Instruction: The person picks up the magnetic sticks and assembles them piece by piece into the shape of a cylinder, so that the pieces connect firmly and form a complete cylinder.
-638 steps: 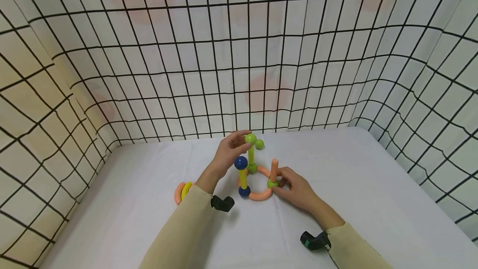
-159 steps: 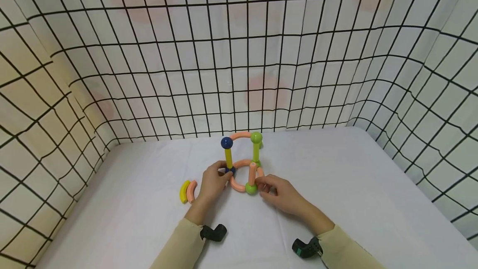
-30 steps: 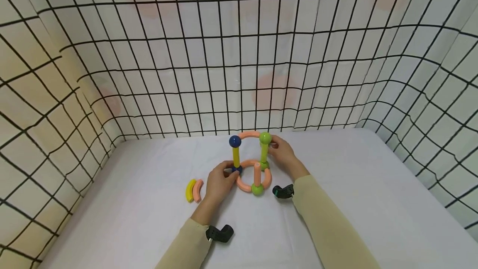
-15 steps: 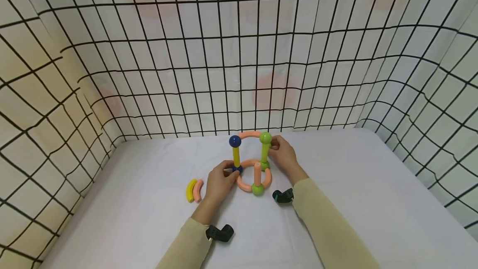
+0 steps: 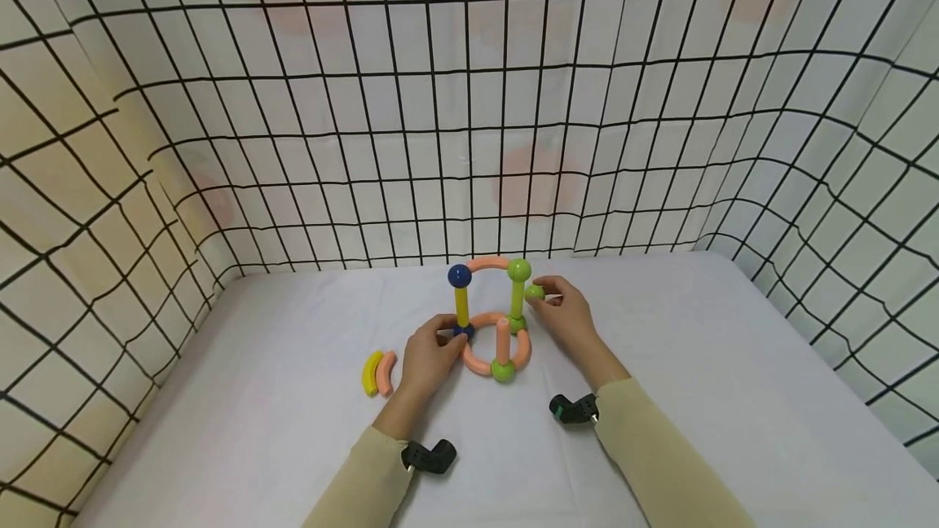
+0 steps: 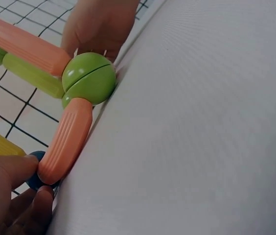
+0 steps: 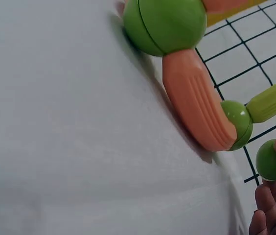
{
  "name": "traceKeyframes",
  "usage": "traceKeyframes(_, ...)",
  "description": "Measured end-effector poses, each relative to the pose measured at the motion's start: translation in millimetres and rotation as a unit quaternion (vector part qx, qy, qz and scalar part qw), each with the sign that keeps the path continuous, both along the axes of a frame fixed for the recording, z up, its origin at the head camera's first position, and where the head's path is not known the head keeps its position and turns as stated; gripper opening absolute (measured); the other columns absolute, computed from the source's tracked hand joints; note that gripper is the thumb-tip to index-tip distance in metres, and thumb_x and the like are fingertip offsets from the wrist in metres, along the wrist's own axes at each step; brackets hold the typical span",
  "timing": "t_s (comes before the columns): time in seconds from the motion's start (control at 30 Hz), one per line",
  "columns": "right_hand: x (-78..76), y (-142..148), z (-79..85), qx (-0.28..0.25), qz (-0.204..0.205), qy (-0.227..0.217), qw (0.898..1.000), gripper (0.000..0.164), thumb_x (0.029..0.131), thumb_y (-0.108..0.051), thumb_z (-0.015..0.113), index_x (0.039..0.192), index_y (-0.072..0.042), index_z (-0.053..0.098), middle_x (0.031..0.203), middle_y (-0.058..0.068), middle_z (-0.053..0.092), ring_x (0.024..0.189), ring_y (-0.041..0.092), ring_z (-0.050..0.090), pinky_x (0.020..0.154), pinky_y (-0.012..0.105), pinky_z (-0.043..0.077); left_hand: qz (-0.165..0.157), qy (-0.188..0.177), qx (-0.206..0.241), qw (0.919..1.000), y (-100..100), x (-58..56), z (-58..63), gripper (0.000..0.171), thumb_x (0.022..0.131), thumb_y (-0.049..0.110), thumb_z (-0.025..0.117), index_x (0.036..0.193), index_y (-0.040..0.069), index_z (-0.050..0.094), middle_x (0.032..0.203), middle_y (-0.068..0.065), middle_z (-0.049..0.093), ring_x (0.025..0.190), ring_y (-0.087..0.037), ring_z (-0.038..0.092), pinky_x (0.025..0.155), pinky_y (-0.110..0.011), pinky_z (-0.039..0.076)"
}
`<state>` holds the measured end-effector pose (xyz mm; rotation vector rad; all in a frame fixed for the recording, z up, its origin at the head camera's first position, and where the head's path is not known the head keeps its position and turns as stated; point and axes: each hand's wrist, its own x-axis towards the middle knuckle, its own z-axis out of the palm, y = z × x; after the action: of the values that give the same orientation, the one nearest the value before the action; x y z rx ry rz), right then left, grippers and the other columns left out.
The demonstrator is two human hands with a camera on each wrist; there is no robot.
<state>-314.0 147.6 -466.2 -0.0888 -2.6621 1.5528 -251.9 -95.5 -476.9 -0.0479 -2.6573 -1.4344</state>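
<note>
A toy frame of balls and sticks stands on the white table. My left hand point(image 5: 429, 357) pinches its lower blue ball point(image 6: 34, 182), below a yellow upright rod point(image 5: 461, 306) topped by another blue ball point(image 5: 460, 275). Between thumb and fingers, my right hand point(image 5: 570, 318) holds a loose green ball point(image 7: 272, 160), just right of the lime rod point(image 5: 517, 298) and apart from it. A curved orange stick point(image 5: 489, 264) bridges the two tops. The front green ball point(image 5: 503, 371) carries an upright orange rod point(image 5: 503, 341) with a bare top. Curved orange sticks point(image 7: 196, 100) form the base ring.
Left of my left hand lie a curved yellow stick point(image 5: 372, 373) and a curved orange stick point(image 5: 386, 373), side by side. Black-lined white walls point(image 5: 469, 145) enclose the table point(image 5: 293, 446) at the back and sides.
Since the earliest frame, an orange stick has come to link the two tops. My right hand left the front ball, took the loose green ball behind the frame and drew it slightly right and nearer.
</note>
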Motion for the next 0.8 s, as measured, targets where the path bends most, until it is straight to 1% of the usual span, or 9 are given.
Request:
traceKeyframes(0.07,5.3,1.3,1.6,-0.003,0.001,0.004,1.000,0.040,0.093,-0.032,0.068,0.129,-0.020,0.060,0.128,0.007,0.061,0.107,0.024,0.056,0.087,0.033,0.047,0.005,0.000,-0.001,1.0000,0.9,-0.3,0.2,0.034,0.093,0.024,0.070,0.126,0.016,0.067,0.121,-0.002,0.070,0.095,-0.017,0.065,0.078,-0.031,0.054)
traceKeyframes(0.13,10.8,2.8,3.7,-0.006,0.002,0.008,1.000,0.040,0.093,-0.034,0.068,0.129,-0.020,0.060,0.127,0.006,0.062,0.105,0.023,0.055,0.086,0.031,0.046,0.011,0.001,0.005,0.9999,2.1,-0.4,0.4,0.034,0.093,0.023,0.071,0.126,0.015,0.065,0.120,-0.004,0.069,0.094,-0.016,0.064,0.074,-0.028,0.053)
traceKeyframes(0.23,19.9,5.0,8.3,-0.011,0.007,0.030,0.999,0.040,0.093,-0.036,0.068,0.129,-0.019,0.060,0.128,0.005,0.062,0.103,0.021,0.054,0.084,0.029,0.046,0.023,-0.001,0.036,0.9991,3.4,-0.2,1.5,0.036,0.094,0.021,0.070,0.128,0.014,0.062,0.115,-0.005,0.064,0.084,-0.015,0.061,0.065,-0.024,0.053)
traceKeyframes(0.33,29.8,7.9,13.8,-0.025,0.019,0.066,0.997,0.038,0.095,-0.032,0.067,0.129,-0.017,0.061,0.126,0.007,0.063,0.100,0.020,0.054,0.082,0.028,0.046,0.033,-0.001,0.073,0.9968,3.6,0.8,3.2,0.035,0.094,0.019,0.069,0.127,0.011,0.059,0.107,-0.007,0.058,0.072,-0.015,0.057,0.055,-0.022,0.051)
traceKeyframes(0.37,32.5,9.0,15.4,-0.030,0.024,0.078,0.996,0.037,0.095,-0.031,0.066,0.128,-0.016,0.061,0.126,0.007,0.063,0.099,0.020,0.054,0.082,0.027,0.046,0.036,0.001,0.081,0.9960,3.5,1.3,3.8,0.034,0.095,0.019,0.069,0.126,0.011,0.058,0.105,-0.007,0.057,0.070,-0.015,0.056,0.054,-0.021,0.050)
traceKeyframes(0.47,38.6,12.1,21.0,-0.044,0.039,0.099,0.993,0.035,0.096,-0.029,0.066,0.127,-0.014,0.062,0.123,0.010,0.063,0.095,0.018,0.054,0.078,0.025,0.047,0.047,0.012,0.091,0.9947,3.0,2.5,5.2,0.029,0.096,0.017,0.068,0.122,0.010,0.059,0.101,-0.006,0.056,0.071,-0.014,0.055,0.053,-0.020,0.048)
traceKeyframes(0.63,43.6,17.1,30.7,-0.055,0.059,0.103,0.991,0.035,0.095,-0.034,0.068,0.125,-0.016,0.063,0.122,0.009,0.063,0.094,0.018,0.054,0.074,0.023,0.047,0.073,0.039,0.098,0.9918,3.4,3.7,8.0,0.020,0.096,0.016,0.066,0.116,0.013,0.064,0.095,-0.004,0.058,0.078,-0.015,0.056,0.057,-0.019,0.046)
traceKeyframes(0.73,48.0,18.6,35.8,-0.062,0.073,0.113,0.989,0.035,0.095,-0.035,0.069,0.124,-0.018,0.063,0.121,0.007,0.063,0.096,0.018,0.055,0.075,0.022,0.048,0.074,0.046,0.118,0.9891,4.8,5.5,10.8,0.016,0.097,0.019,0.064,0.112,0.016,0.066,0.091,-0.002,0.060,0.077,-0.014,0.053,0.058,-0.020,0.044)
traceKeyframes(0.8,51.4,18.1,38.2,-0.063,0.086,0.132,0.986,0.034,0.095,-0.032,0.069,0.125,-0.017,0.064,0.120,0.007,0.064,0.097,0.016,0.057,0.076,0.021,0.049,0.062,0.055,0.143,0.9862,6.1,7.8,13.1,0.014,0.097,0.020,0.063,0.110,0.017,0.068,0.088,-0.002,0.061,0.073,-0.013,0.052,0.057,-0.020,0.042)
